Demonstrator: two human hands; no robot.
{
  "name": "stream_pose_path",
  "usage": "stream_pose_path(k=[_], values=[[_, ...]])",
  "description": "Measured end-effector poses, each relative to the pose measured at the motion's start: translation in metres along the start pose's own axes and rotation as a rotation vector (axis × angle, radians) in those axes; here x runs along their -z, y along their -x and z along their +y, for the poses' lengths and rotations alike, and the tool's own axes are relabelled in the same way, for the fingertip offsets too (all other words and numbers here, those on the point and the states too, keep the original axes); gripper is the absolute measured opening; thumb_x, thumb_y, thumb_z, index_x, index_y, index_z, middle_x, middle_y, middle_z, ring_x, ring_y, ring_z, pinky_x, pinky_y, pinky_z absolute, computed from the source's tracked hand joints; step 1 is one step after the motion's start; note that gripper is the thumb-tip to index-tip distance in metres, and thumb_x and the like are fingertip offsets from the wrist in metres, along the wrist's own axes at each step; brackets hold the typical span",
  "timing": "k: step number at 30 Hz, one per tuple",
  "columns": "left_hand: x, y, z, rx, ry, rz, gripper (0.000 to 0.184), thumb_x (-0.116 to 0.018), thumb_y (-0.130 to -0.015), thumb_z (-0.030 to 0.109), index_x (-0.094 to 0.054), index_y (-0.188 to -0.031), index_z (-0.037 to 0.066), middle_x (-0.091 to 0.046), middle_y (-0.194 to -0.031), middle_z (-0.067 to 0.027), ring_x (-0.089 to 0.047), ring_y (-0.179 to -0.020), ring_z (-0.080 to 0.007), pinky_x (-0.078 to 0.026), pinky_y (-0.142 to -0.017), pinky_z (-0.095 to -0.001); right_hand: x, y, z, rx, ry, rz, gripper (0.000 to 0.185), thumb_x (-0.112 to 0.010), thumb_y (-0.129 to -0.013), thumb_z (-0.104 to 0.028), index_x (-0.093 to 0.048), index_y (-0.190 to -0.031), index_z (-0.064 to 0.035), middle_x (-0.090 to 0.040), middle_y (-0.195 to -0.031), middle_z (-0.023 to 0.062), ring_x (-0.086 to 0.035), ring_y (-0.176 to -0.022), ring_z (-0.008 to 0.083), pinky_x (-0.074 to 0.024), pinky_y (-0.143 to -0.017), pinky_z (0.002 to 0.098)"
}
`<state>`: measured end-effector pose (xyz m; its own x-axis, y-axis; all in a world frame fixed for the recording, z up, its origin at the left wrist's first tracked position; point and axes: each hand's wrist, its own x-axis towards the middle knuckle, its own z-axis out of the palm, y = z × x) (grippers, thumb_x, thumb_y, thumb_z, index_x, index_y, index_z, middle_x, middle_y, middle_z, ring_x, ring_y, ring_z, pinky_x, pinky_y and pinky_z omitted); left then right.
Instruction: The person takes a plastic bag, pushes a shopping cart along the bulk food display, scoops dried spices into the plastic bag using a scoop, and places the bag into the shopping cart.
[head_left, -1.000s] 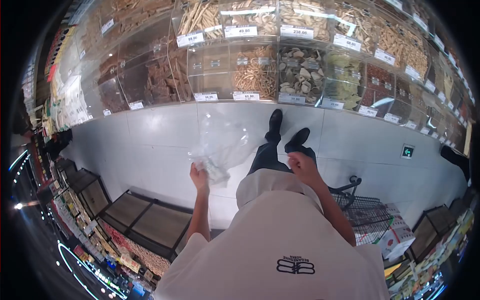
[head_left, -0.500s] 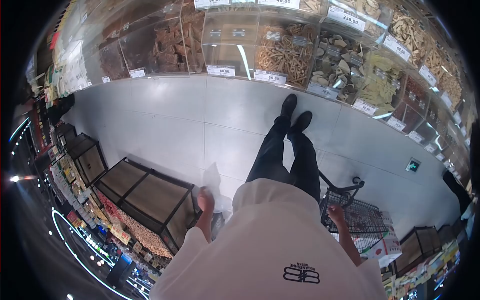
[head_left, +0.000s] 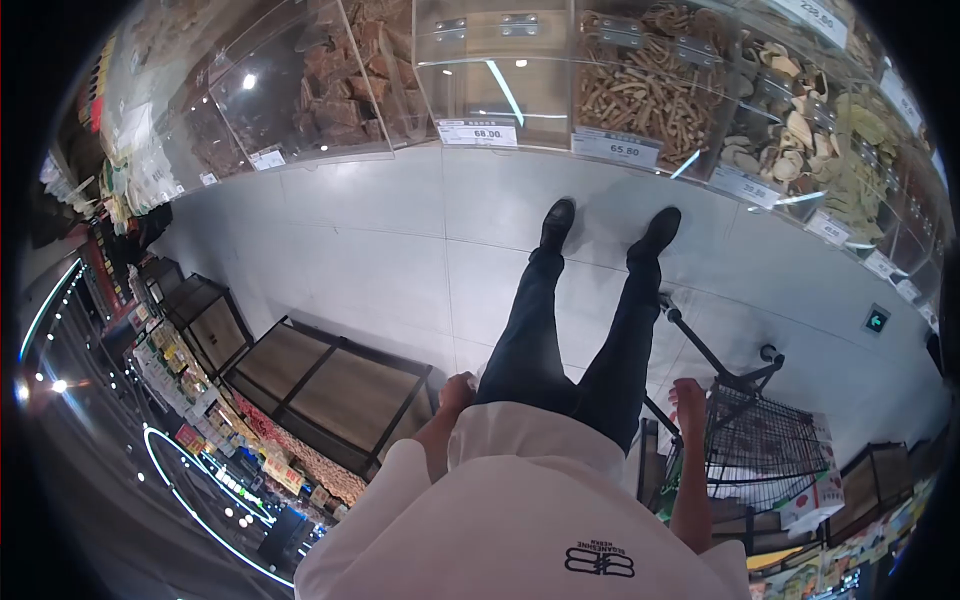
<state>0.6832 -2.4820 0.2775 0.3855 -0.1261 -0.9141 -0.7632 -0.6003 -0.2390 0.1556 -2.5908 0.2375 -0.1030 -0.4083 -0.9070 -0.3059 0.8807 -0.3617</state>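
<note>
My left hand (head_left: pixel 457 390) hangs low beside the hem of my white shirt, fingers curled. A faint pale edge shows by it, but what it holds is mostly hidden. On the other side, my right hand (head_left: pixel 688 400) hangs with its fingers loosely apart and nothing visible in them. It is nearest to the wire shopping cart (head_left: pixel 765 440), and I cannot tell whether they touch. Clear bins of dried goods line the top of the view, including brown pieces (head_left: pixel 345 85) and thin twig-like pieces (head_left: pixel 655 80).
Dark-framed low stands (head_left: pixel 325 385) are at the lower left, with packaged goods beyond them. Price labels (head_left: pixel 478 133) run along the bins' front edge. A green arrow sign (head_left: pixel 877 320) is on the floor at the right. A white and red box (head_left: pixel 815 500) is by the cart.
The clear plastic bag at my left hand has dropped back and is now barely seen. Both hands are lower. The bins look closer, and my feet have moved apart.
</note>
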Motion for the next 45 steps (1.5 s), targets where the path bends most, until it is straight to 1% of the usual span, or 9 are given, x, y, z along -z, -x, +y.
stream_pose_path(k=[5,13,18,20,24,30,34,37,45], values=[[0.019,-0.008,-0.076,0.094,0.038,0.108,0.031,-0.06,-0.083,0.027,-0.066,-0.112,0.017,-0.067,-0.112,-0.0134,-0.063,-0.106,-0.0362,-0.052,-0.089,-0.0487,-0.104,-0.03,0.04,-0.338,-0.367,0.003,0.021,-0.058,-0.088,-0.024,-0.063,-0.089,-0.0045,-0.062,-0.067,0.0059,-0.061,-0.053,0.0157,-0.0462,-0.049,0.0264],[0.039,-0.047,-0.169,0.125,0.211,0.196,0.031,-0.064,-0.08,0.024,-0.068,-0.11,0.019,-0.068,-0.109,-0.0143,-0.064,-0.104,-0.0356,-0.052,-0.086,-0.0467,-0.235,-0.053,-0.021,-0.089,-0.304,-0.084,0.021,-0.056,-0.093,-0.021,-0.063,-0.09,-0.0022,-0.062,-0.068,0.0046,-0.06,-0.056,0.012,-0.0468,-0.049,0.0248],[0.101,-0.041,-0.12,-0.087,0.031,0.258,0.023,-0.06,-0.082,0.018,-0.068,-0.104,0.017,-0.068,-0.104,-0.0128,-0.064,-0.098,-0.0373,-0.052,-0.082,-0.0488,-0.265,-0.049,-0.027,0.101,-0.082,-0.062,0.022,-0.062,-0.088,-0.02,-0.064,-0.099,-0.0018,-0.064,-0.074,0.0089,-0.063,-0.06,0.0185,-0.0524,-0.057,0.0317],[0.133,-0.044,-0.075,-0.289,-0.024,0.337,0.018,-0.059,-0.082,0.016,-0.068,-0.098,0.013,-0.067,-0.095,-0.0129,-0.064,-0.091,-0.0366,-0.051,-0.078,-0.0498,-0.265,-0.025,-0.078,0.349,0.251,-0.076,0.044,-0.072,-0.077,-0.015,-0.057,-0.117,-0.0043,-0.065,-0.097,0.0129,-0.066,-0.088,0.023,-0.0532,-0.075,0.037],[0.177,-0.06,0.031,-0.736,-0.233,0.266,0.016,-0.057,-0.08,0.012,-0.066,-0.093,0.009,-0.062,-0.087,-0.0135,-0.061,-0.086,-0.0335,-0.05,-0.076,-0.046,-0.281,-0.005,-0.172,0.785,0.543,-0.203,0.093,-0.08,-0.067,-0.018,-0.034,-0.148,-0.0143,-0.037,-0.149,0.0148,-0.035,-0.138,0.0331,-0.0299,-0.111,0.0493],[0.195,-0.031,0.19,-1.287,-0.076,-0.058,0.026,-0.065,-0.079,0.004,-0.066,-0.104,0.008,-0.062,-0.1,-0.0126,-0.06,-0.101,-0.033,-0.049,-0.087,-0.0442,-0.272,-0.058,-0.169,0.984,0.787,-0.266,0.105,-0.085,-0.062,-0.039,-0.031,-0.15,-0.021,-0.024,-0.158,0.0113,-0.024,-0.145,0.0365,-0.0222,-0.114,0.0579],[0.155,-0.034,0.251,-1.41,0.196,-0.05,0.028,-0.065,-0.08,0.001,-0.065,-0.108,0.007,-0.062,-0.104,-0.0131,-0.061,-0.102,-0.0327,-0.05,-0.089,-0.0406,-0.207,-0.077,-0.128,0.897,0.234,-0.296,0.067,-0.084,-0.062,-0.017,-0.06,-0.124,-0.0093,-0.05,-0.141,0.0141,-0.044,-0.133,0.0339,-0.036,-0.109,0.0433],[0.129,-0.026,0.284,-1.27,0.148,0.132,0.039,-0.067,-0.079,0.004,-0.059,-0.117,0.01,-0.057,-0.114,-0.013,-0.059,-0.107,-0.0317,-0.05,-0.091,-0.041,-0.172,-0.092,-0.091,0.665,0.437,0.092,0.026,-0.066,-0.071,-0.004,-0.064,-0.097,-0.0033,-0.066,-0.093,0.018,-0.063,-0.088,0.04,-0.0519,-0.077,0.0451],[0.05,-0.114,0.267,-0.856,0.166,-0.114,0.025,-0.062,-0.086,0.019,-0.065,-0.109,0.009,-0.07,-0.092,-0.0127,-0.068,-0.086,-0.0305,-0.053,-0.08,-0.0418,-0.11,-0.076,0.069,0.063,0.807,0.162,0.02,-0.049,-0.083,-0.006,-0.05,-0.103,-0.0016,-0.066,-0.085,0.0291,-0.065,-0.083,0.0475,-0.0512,-0.076,0.0557]])
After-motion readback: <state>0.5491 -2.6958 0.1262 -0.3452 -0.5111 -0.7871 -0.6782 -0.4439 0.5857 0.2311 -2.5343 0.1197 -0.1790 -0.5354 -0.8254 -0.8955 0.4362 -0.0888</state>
